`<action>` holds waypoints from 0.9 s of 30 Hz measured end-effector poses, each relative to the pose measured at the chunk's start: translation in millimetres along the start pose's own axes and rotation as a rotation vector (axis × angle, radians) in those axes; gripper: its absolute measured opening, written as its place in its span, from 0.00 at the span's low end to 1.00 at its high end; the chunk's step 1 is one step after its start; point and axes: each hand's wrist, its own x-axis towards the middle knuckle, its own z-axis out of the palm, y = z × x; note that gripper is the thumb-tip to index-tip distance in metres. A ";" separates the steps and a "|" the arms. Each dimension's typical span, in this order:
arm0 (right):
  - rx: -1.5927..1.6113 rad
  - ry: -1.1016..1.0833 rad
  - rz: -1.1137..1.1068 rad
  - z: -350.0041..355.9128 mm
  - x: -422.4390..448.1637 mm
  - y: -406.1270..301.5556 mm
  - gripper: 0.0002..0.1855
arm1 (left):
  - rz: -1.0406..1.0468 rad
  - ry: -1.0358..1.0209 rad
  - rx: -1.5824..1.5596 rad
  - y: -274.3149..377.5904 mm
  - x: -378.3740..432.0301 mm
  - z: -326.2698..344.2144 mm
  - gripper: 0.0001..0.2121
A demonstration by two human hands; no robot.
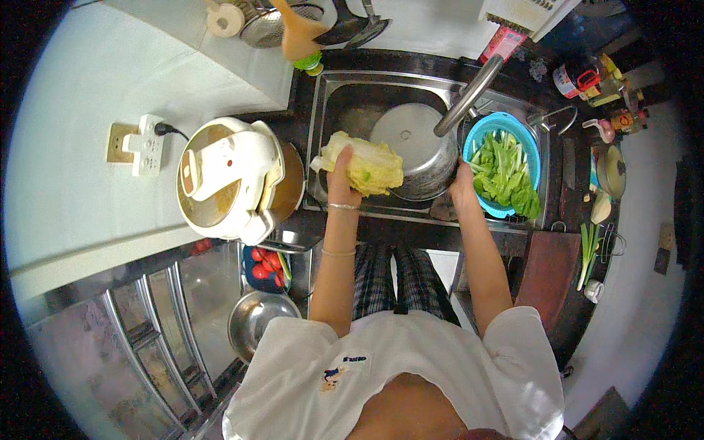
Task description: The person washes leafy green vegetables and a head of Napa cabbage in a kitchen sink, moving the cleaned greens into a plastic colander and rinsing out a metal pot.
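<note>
My left hand (344, 176) grips a pale yellow napa cabbage (377, 165) over the left half of the stainless steel sink (352, 104). A round metal pot (407, 132) lies in the sink, just right of the cabbage and partly behind it. At the pot's right edge my right hand (462, 184) holds on, its fingers mostly hidden. The curved metal faucet (467, 99) reaches over the pot. Beside my right hand, a blue plastic colander (471, 144) holds leafy greens (500, 170).
A white electric cooker (231, 176) stands left of the sink. Tomatoes (267, 264) and a steel bowl (261, 324) sit at lower left. To the right are a brown cutting board (550, 269), scallions (588, 256) and bottles (605, 88). Utensils, including a wooden spatula (300, 33), hang above.
</note>
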 end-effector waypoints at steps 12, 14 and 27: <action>0.145 0.011 -0.004 -14.2 5.9 1.2 0.30 | 0.020 0.070 -0.146 12.7 -15.3 7.4 0.20; 0.033 0.050 -0.076 8.3 -9.9 10.8 0.28 | 0.060 0.117 -0.130 18.7 -17.7 -7.5 0.21; 0.090 -0.041 -0.110 -0.6 24.9 -28.5 0.27 | -0.006 0.039 -0.223 8.2 -3.1 16.4 0.21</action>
